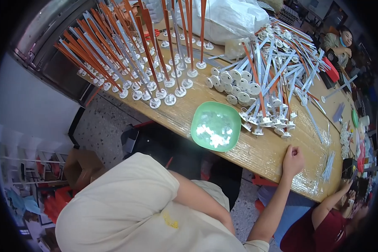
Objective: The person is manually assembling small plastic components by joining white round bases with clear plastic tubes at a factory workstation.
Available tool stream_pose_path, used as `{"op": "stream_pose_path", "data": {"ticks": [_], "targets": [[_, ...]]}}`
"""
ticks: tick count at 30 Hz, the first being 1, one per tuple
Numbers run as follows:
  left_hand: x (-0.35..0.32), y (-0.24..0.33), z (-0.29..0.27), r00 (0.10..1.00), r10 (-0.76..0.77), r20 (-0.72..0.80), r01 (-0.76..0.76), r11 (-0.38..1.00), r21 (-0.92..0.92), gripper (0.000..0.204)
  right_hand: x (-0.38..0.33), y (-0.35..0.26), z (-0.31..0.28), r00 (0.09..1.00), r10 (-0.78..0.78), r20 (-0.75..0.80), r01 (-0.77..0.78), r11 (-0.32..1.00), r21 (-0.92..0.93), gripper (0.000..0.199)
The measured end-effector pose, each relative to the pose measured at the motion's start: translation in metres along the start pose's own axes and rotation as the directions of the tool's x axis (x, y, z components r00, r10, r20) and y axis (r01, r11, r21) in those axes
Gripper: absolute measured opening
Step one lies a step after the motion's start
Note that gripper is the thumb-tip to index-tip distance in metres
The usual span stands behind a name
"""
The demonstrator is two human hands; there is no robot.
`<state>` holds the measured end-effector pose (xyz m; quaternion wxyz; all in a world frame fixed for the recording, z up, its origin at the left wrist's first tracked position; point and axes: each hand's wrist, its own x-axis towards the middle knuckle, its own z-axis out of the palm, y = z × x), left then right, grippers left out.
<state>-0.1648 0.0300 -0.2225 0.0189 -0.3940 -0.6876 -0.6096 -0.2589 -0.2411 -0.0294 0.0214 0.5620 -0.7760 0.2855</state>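
Note:
My right hand rests on the near edge of the wooden table as a closed fist, with nothing showing from it. My left arm bends across my body, and its hand is hidden at the lower edge. Left of the fist, at the table edge, sits a green square bowl of small shiny flat pieces. Behind the fist lies a heap of silver and orange strips with round white bases, several bases facing me. At the left, many similar orange and silver strips stand upright on white discs.
A large white plastic bag stands at the back. Thin white sticks lie right of my fist. A person in dark red sits at the right; another is at the far right. A cardboard box stands on the floor.

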Motion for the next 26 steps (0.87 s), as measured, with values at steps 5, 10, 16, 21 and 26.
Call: {"op": "stream_pose_path", "data": {"ticks": [5,10,16,21,26], "targets": [[0.011,0.021,-0.009,0.999,-0.015,0.029,0.017,0.997,-0.076,0.049,0.003,0.001,-0.001,1.000,0.020,-0.001,-0.020,1.000,-0.010,0.029],[0.018,0.066,-0.020,0.998,-0.043,0.053,0.051,0.987,-0.153,0.049,0.001,0.001,0.000,1.000,0.026,0.005,-0.026,1.000,-0.007,0.027],[0.017,0.092,-0.029,0.991,-0.110,0.072,0.124,0.965,-0.231,0.050,0.001,-0.003,0.001,1.000,0.012,0.014,-0.012,1.000,0.010,0.025],[0.022,0.105,-0.054,0.973,-0.186,0.139,0.203,0.972,-0.117,0.050,0.000,0.003,-0.009,0.998,0.052,0.016,-0.052,0.999,-0.010,0.025],[0.013,0.133,-0.060,0.918,-0.397,0.008,0.378,0.865,-0.329,0.052,0.001,0.000,-0.004,0.999,0.041,0.020,-0.041,0.999,0.005,0.026]]}}
